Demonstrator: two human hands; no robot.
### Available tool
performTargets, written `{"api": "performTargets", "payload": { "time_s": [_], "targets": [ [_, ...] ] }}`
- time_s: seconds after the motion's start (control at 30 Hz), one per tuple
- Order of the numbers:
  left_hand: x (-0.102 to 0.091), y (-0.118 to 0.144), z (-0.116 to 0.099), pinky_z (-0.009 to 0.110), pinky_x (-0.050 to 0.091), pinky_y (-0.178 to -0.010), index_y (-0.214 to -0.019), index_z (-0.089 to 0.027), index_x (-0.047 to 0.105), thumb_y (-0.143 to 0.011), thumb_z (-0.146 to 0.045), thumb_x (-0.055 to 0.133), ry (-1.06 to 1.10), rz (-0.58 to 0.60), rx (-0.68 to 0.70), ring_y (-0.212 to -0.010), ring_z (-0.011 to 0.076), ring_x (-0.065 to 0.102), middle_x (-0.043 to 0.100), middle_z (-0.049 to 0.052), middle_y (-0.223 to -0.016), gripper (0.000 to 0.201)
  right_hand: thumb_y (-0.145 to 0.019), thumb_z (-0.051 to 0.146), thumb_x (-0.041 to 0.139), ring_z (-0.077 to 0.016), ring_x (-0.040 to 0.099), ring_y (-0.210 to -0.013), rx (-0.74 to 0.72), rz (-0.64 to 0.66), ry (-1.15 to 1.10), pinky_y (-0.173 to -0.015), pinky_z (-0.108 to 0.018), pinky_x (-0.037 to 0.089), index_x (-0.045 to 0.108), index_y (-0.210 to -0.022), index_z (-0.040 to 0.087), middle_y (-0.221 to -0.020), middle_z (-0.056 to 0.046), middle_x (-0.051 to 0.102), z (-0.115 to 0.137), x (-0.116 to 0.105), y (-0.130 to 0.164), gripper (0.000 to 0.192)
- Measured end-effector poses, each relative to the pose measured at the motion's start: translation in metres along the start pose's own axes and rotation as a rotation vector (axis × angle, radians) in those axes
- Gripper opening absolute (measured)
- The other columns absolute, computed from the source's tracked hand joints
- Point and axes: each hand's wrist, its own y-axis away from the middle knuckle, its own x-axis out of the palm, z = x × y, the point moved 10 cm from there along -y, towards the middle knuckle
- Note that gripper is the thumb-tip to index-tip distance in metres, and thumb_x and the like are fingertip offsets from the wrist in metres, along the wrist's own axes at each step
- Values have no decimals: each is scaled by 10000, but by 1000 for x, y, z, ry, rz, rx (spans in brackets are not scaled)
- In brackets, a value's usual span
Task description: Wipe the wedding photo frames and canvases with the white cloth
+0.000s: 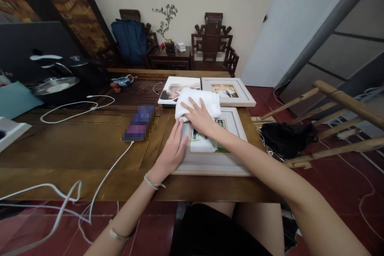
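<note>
Centrally, we press our right hand (199,117), fingers spread wide, on a folded white cloth (210,101), which covers the far left corner of a picture frame (210,168) by the wooden table's (81,140) near right corner. Our left hand (171,151) (fingers straight, thumb apart) lies along that frame's left edge. Beyond, we find a second frame (246,94) and a photo panel (187,81).

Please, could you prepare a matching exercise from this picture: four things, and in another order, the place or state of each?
1. Folded white cloth
2. Dark blue fabric backpack
3. Small green potted tree
4. Flat rectangular phone

A. On small dark wooden table
B. Under right hand
C. Joined to white cable
D. On dark carved wooden chair

Pairs: 1-B, 2-D, 3-A, 4-C
</note>
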Motion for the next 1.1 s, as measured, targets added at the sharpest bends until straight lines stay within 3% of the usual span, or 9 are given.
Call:
{"api": "performTargets", "payload": {
  "time_s": [0.17, 0.33, 0.5, 0.63, 0.9, 1.0, 1.1],
  "targets": [
    [5, 1, 4, 452, 157, -1139, -1450, -128, 157, -953, -336, 285, -34, 34, -13, -1409, 244, 110, 131, 144, -1531, 554, -811, 51, 438, -340, 228, -1346, 38, 96, -17, -1040, -593, 218, 608, -1164, 175, -1462, -54, 341, -18, 11, 13, 411],
    [5, 1, 2, 473, 186, -1128, -1428, -134, 235, -945, -289, 313, -68, 17, 12, -1401, 251, 155, 175, 151, -1520, 513, -722, 2, 451, -317, 345, -1291, 119, 169, 16, -1029, -532, 274, 660, -1087, 164, -1404, -52, 435, -69, 6, 53, 451],
    [4, 1, 3, 449, 214, -1132, -1413, -150, 296, -875, -100, 327, -59, -40, 65, -1393, 238, 190, 226, 132, -1508, 542, -689, -10, 418, -315, 407, -1245, 190, 214, 99, -985, -510, 328, 675, -1054, 134, -1356, -89, 489, -109, 2, 97, 469],
    [5, 2, 6, 459, 224, -1129, -1409, -186, 319, -789, -2, 325, -49, -49, 69, -1391, 237, 198, 225, 106, -1513, 647, -657, -29, 414, -336, 376, -1269, 173, 223, 87, -984, -494, 344, 689, -1021, 124, -1367, -101, 473, -96, -4, 129, 481],
    [7, 2, 7, 465, 204, -1135, -1396, -128, 339, -762, 11, 331, -90, -15, 66, -1390, 258, 195, 211, 137, -1511, 649, -598, -32, 428, -336, 401, -1263, 166, 345, -111, -994, -453, 391, 706, -975, 161, -1335, -93, 508, -22, -34, 190, 506],
    [9, 2, 8, 472, 219, -1130, -1393, -134, 346, -759, 17, 330, -105, -5, 70, -1390, 259, 197, 215, 136, -1510, 652, -602, -28, 419, -323, 433, -1243, 201, 341, -117, -958, -438, 432, 707, -975, 181, -1315, -77, 531, -30, -36, 185, 516],
    [8, 2, 7, 468, 227, -1130, -1376, -133, 375, -759, 16, 331, -112, -13, 85, -1387, 252, 209, 250, 133, -1498, 636, -614, -20, 407, -308, 509, -1170, 237, 316, -90, -894, -432, 470, 703, -994, 194, -1299, -80, 544, -61, -27, 163, 528]
  ]
}}
